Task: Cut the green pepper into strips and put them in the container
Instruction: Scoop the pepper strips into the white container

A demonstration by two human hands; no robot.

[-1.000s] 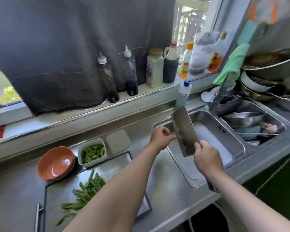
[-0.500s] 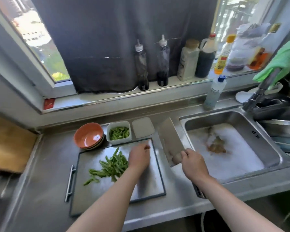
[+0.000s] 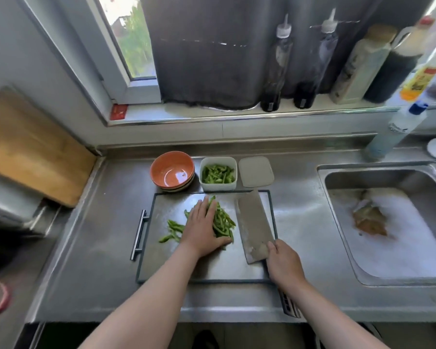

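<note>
Well into the task, by the look of it. Already inside the container [image 3: 218, 187] at the far edge of the cutting board [image 3: 212, 269]: a fair layer of cut pepper, with the lid [image 3: 256, 171] off and lying just beside it toward the sink [image 3: 321, 172]. No whole pepper anywhere in view, so cutting judged finished or nearly so.

Left to do: moving the loose pepper strips [image 3: 223, 221] from the middle of the board into that container, stragglers nearer the board's left edge included.

Flat over the heap, the left hand [image 3: 204, 227], fingers straight, pressing rather than gripping. Clenched round the handle of the cleaver [image 3: 253, 222], the right hand [image 3: 283, 263]; broad blade slanted just beside the heap on the board's right side, touching the board or not, impossible to tell. Probably a gather-and-scoop onto the blade next.

On the bench [image 3: 98, 222] left of the container, an orange bowl [image 3: 172, 170].
</note>
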